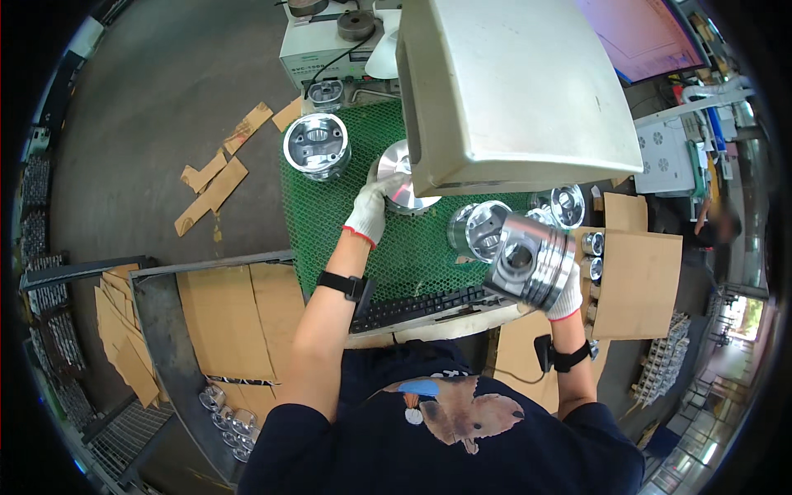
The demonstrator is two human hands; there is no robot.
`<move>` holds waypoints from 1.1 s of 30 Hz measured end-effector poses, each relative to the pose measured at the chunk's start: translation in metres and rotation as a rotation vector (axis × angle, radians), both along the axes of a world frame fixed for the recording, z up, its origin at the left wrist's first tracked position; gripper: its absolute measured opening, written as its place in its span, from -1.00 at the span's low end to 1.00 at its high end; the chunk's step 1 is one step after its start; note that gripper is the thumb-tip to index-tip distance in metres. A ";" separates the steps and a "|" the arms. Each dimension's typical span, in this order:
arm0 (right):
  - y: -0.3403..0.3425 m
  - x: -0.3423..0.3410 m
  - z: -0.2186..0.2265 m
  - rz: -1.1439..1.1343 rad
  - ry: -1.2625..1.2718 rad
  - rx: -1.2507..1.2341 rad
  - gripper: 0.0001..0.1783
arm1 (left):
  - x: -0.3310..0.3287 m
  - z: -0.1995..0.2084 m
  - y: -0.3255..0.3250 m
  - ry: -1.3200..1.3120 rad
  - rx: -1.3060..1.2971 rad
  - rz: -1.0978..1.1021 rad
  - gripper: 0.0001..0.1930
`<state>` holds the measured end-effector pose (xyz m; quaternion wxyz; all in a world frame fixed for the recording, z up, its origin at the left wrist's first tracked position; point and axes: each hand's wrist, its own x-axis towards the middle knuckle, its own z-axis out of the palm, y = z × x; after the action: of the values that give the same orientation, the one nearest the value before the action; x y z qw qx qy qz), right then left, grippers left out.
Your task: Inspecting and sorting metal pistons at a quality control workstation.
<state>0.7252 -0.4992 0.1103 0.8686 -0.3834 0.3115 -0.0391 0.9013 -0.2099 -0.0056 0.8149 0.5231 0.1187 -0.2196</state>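
Note:
In a white knit glove, my left hand (pixel 369 211) grips a shiny metal piston (pixel 403 186) at its left edge, thumb across the flat round top. That piston stands on the green mat (pixel 388 256), partly hidden under the beige machine housing (pixel 528 99). My right hand (pixel 569 294), gloved too, is closed around the grooved end of another piston (pixel 532 261), held tilted above the mat's right side with its pin hole showing; most of those fingers are hidden behind it. A hollow-side-up piston (pixel 317 147) stands to the left, and several others (pixel 487 230) are clustered near the held one.
A black keyboard (pixel 421 308) lies along the mat's near edge. An open cardboard box (pixel 639 285) with pistons stands at the right. Left of the bench are a metal-framed cart (pixel 157 330) and cardboard strips (pixel 213 194) on the floor. A screen (pixel 643 37) is at the upper right.

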 end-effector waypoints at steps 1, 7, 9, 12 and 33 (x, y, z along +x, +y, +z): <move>-0.004 0.013 0.000 0.102 -0.083 0.035 -0.57 | -0.004 0.017 -0.001 0.077 -0.126 0.060 -0.09; 0.039 0.111 0.014 0.249 -0.017 -0.179 -0.62 | -0.090 -0.003 0.071 -0.112 0.110 -0.111 0.15; 0.062 0.136 0.014 0.410 -0.003 -0.262 -0.66 | -0.138 0.003 0.093 -0.013 0.037 -0.090 0.15; 0.081 0.176 -0.055 0.402 0.181 -0.466 -0.68 | -0.198 -0.001 0.115 0.195 -0.136 0.112 0.07; 0.145 0.198 -0.010 0.829 0.042 -1.757 -0.33 | -0.332 0.036 0.206 0.351 -0.144 0.538 -0.15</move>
<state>0.9228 -0.3540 0.1003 0.2117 -0.9752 0.0268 0.0580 0.5693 -0.0041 0.0308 0.8456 0.3681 0.3757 -0.0910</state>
